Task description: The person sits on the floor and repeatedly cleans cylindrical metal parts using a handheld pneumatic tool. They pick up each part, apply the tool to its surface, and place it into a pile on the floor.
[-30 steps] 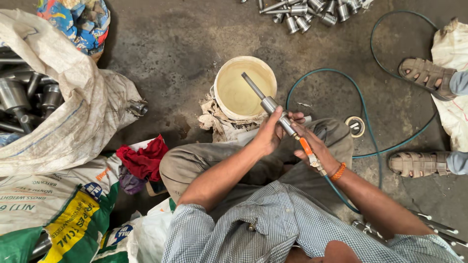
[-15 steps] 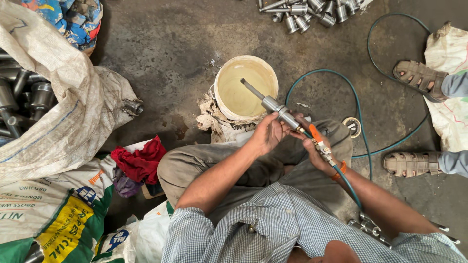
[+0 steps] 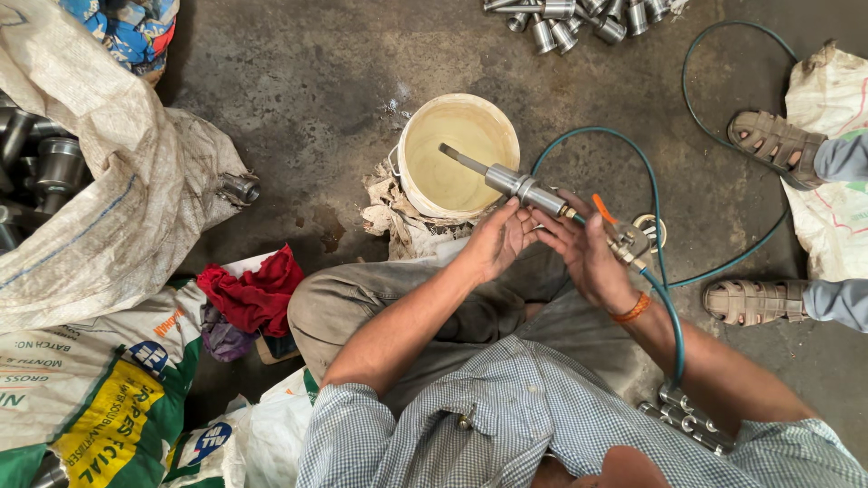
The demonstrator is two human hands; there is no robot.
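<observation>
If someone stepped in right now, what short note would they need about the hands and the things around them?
Left hand: grips the rear of the metal cylinder part, rod end over the cream bucket.
Right hand: holds the valve fitting joined to the green hose.
More cylinders lie at top and in the sack at left.
How many parts are done or left cannot be told.

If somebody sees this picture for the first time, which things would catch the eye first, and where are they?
At the centre, the left hand and right hand hold a long silver metal nozzle tool joined to a thin teal hose, its tip over a round cream plastic bucket on the dark floor. At lower left, a crumpled red cloth stands out beside printed woven sacks.
</observation>
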